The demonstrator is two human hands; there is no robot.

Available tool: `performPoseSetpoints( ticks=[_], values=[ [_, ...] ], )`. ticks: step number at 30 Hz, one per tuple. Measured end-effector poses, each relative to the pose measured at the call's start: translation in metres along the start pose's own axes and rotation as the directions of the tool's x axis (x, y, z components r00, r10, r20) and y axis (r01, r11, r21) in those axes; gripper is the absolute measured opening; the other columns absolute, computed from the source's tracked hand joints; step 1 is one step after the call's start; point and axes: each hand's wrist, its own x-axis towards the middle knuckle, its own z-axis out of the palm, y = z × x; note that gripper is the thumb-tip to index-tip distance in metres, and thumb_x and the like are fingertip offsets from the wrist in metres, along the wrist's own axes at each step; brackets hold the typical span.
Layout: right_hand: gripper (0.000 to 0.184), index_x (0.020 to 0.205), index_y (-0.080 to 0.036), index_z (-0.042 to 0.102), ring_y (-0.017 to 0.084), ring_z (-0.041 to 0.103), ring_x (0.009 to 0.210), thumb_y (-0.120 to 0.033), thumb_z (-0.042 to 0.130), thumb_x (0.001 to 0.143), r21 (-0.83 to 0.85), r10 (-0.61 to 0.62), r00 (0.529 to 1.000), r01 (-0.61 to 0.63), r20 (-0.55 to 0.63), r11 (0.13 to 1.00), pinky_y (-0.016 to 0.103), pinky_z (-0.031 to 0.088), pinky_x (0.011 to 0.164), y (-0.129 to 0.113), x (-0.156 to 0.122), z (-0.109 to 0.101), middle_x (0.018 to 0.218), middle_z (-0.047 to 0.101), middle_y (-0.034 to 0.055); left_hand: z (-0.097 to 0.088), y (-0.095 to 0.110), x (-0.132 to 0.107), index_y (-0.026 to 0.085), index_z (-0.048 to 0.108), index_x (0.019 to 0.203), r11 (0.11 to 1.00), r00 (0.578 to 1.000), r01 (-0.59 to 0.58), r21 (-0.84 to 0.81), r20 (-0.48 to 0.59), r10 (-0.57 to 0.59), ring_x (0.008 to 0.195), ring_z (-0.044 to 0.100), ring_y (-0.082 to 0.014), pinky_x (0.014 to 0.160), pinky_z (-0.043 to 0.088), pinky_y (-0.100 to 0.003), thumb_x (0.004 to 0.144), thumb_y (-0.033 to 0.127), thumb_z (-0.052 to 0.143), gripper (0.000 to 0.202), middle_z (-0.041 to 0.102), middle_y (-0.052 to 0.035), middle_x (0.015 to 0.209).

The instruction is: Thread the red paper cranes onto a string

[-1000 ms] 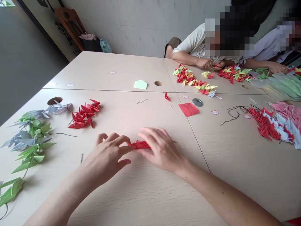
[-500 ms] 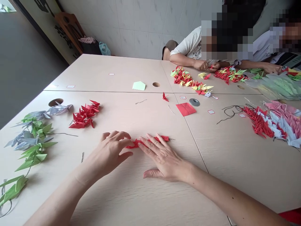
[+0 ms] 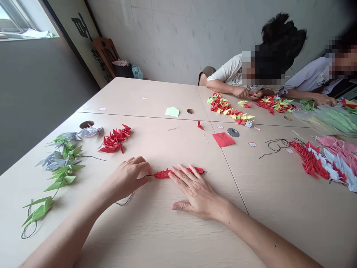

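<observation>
Overpulling the dark cord [image 3: 152,175] my left hand [image 3: 131,175] pinches could tear the red origami strand [image 3: 161,174] under my flat, spread right hand [image 3: 193,190].

Both hands [image 3: 131,176] [image 3: 193,191] are bare, and dark spots [image 3: 275,245] mark the right forearm [image 3: 251,230].

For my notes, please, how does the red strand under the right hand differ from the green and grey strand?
The red strand shows one colour; the mixed strand has two. The red strand is straight and compact; the mixed strand, curved and loose. Both are folded paper with dark thread.
</observation>
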Motion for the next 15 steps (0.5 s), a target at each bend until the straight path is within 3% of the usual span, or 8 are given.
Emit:
performPoseSetpoints(
  ticks=[4,9,15],
  values=[
    [0.08,0.153,-0.02,0.014,0.03,0.015,0.146,-0.066,0.036,0.091,-0.015,0.002,0.997,-0.003,-0.072,1.0,0.057,0.023,0.116,0.0018,-0.0009,0.0052,0.157,0.022,0.0062,0.0046,0.0046,0.0016,0.021,0.058,0.083,0.994,0.999,-0.037,-0.099,-0.026,0.035,0.087,0.057,-0.0219,0.075,0.045,-0.033,0.09,0.036,0.042,0.023,0.062,-0.0049,0.09],
    [0.074,0.152,-0.021,0.02,0.027,0.02,0.145,-0.061,0.04,0.093,-0.019,0.017,0.993,-0.019,-0.115,1.0,0.055,0.024,0.116,0.0014,-0.0022,0.0095,0.155,0.029,0.0051,0.003,0.0019,-0.0046,0.022,0.048,0.086,0.952,0.997,0.067,-0.299,-0.014,-0.075,0.072,0.057,-0.0173,0.065,0.044,-0.029,0.095,0.039,0.03,0.025,0.063,-0.001,0.081],
    [0.073,0.151,-0.02,0.022,0.027,0.021,0.145,-0.059,0.041,0.093,-0.031,0.026,0.994,-0.03,-0.105,0.999,0.056,0.026,0.116,-0.0012,-0.0017,0.006,0.155,0.03,0.0055,0.0079,0.0016,-0.0068,0.02,0.057,0.084,0.983,0.993,0.105,-0.151,-0.029,-0.111,0.082,0.057,-0.0211,0.074,0.047,-0.035,0.084,0.036,0.048,0.018,0.058,-0.0058,0.092]
  ],
)
